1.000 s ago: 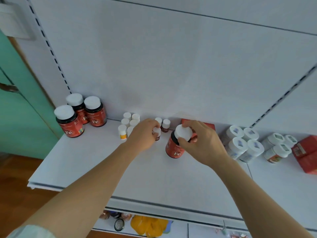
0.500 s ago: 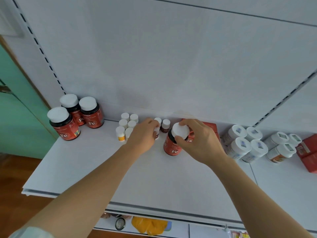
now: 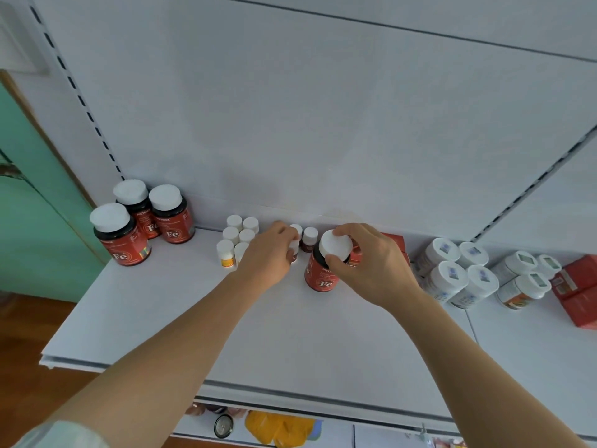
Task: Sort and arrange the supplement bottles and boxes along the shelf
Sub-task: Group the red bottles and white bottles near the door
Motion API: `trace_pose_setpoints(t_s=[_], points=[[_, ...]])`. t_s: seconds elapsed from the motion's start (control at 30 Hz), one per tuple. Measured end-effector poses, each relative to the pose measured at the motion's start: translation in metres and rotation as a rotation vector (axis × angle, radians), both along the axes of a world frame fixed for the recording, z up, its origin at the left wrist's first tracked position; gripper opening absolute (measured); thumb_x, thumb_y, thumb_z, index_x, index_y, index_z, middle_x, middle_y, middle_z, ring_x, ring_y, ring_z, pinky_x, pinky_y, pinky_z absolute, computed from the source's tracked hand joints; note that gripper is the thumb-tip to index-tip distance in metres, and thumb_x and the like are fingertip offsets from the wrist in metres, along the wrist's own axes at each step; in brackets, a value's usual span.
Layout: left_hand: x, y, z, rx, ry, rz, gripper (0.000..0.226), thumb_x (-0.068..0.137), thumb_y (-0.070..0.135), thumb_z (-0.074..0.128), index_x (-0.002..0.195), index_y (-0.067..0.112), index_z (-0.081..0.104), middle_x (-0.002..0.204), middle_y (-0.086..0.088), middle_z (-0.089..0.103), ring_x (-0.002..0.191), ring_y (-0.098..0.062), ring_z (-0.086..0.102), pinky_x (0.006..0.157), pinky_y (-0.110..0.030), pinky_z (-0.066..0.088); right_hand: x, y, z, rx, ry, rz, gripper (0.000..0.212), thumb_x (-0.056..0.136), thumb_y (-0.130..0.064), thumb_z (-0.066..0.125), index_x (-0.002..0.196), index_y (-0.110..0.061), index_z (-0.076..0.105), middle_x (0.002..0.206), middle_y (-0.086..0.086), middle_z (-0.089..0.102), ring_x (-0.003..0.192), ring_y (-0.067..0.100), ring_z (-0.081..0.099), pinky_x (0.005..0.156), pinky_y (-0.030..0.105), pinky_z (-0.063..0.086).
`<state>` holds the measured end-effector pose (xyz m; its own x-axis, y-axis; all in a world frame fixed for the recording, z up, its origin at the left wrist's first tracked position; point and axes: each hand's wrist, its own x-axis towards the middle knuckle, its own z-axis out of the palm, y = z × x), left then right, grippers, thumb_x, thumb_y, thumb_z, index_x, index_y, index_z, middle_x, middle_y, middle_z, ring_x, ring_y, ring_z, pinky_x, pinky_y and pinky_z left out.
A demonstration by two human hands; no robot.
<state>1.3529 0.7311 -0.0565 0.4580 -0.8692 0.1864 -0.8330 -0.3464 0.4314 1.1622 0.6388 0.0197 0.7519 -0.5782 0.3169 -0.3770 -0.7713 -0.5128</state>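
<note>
Head view. Shelf [image 3: 290,334]: white, flat, backed by a white panel with slotted uprights. Left end: three red bottles [image 3: 142,227] with white caps and "Fe" labels, upright, clustered against the back, touching one another. Centre-left: small white vials [image 3: 237,234], upright in a tight group, the front one carrying a yellow label. Just right of them, by the back panel: brown vials [image 3: 309,239] with white caps, upright. Left hand [image 3: 268,257]: fingers curled closed around a small vial [image 3: 294,248] that stands between the white group and the brown ones; most of it is hidden by the fingers. Right hand [image 3: 371,266]: fingers and thumb closed around the white cap of a red "Fe" bottle [image 3: 321,276], upright on the shelf at centre; whether its base touches the shelf cannot be told. Behind this hand: red box [image 3: 392,242], mostly hidden. Right of centre: white jars [image 3: 452,273], four in a block, lids with small printed squares, leaning toward the camera. Further right: a second set of white jars [image 3: 525,276], one showing an orange label. Far right edge: red cartons [image 3: 578,286], cut by the frame. Below the shelf front: a lower level with a yellow pack [image 3: 281,426] and a can top [image 3: 223,426], partly seen.
</note>
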Motion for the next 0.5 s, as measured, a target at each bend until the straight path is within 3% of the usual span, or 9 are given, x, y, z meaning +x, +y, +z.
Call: trace_pose_setpoints(t_s=[0.17, 0.3, 0.4, 0.5], points=[[0.003, 0.011, 0.018, -0.058, -0.096, -0.006, 0.028, 0.086, 0.010, 0.061, 0.114, 0.012, 0.063, 0.116, -0.005, 0.056, 0.098, -0.026, 0.059, 0.068, -0.039, 0.048, 0.005, -0.001, 0.008, -0.008, -0.049, 0.045, 0.038, 0.078, -0.031, 0.073, 0.113, -0.021, 0.064, 0.110, -0.006, 0.065, 0.090, 0.015, 0.061, 0.075, 0.028, 0.052], [0.008, 0.036, 0.036, -0.146, -0.144, 0.047, 0.028, 0.087, 0.013, 0.058, 0.115, 0.014, 0.062, 0.117, -0.002, 0.058, 0.104, -0.023, 0.057, 0.079, -0.038, 0.051, 0.014, 0.005, 0.016, -0.025, -0.119, 0.111, 0.034, 0.078, -0.034, 0.072, 0.109, -0.022, 0.064, 0.105, -0.008, 0.065, 0.080, 0.012, 0.061, 0.071, 0.027, 0.053], [0.012, 0.062, 0.048, -0.224, -0.185, 0.102, 0.024, 0.089, 0.017, 0.059, 0.113, 0.015, 0.062, 0.115, 0.001, 0.060, 0.108, -0.022, 0.055, 0.078, -0.032, 0.049, 0.029, 0.017, 0.021, -0.055, -0.176, 0.172, 0.030, 0.079, -0.031, 0.073, 0.107, -0.022, 0.065, 0.102, -0.009, 0.065, 0.074, 0.012, 0.060, 0.066, 0.031, 0.054], [0.019, 0.092, 0.063, -0.260, -0.227, 0.145, 0.023, 0.090, 0.018, 0.060, 0.112, 0.013, 0.063, 0.114, 0.000, 0.063, 0.108, -0.022, 0.056, 0.080, -0.033, 0.048, 0.052, 0.040, 0.027, -0.092, -0.222, 0.232, 0.031, 0.080, -0.037, 0.069, 0.107, -0.021, 0.065, 0.102, -0.009, 0.065, 0.073, 0.009, 0.058, 0.063, 0.026, 0.051]])
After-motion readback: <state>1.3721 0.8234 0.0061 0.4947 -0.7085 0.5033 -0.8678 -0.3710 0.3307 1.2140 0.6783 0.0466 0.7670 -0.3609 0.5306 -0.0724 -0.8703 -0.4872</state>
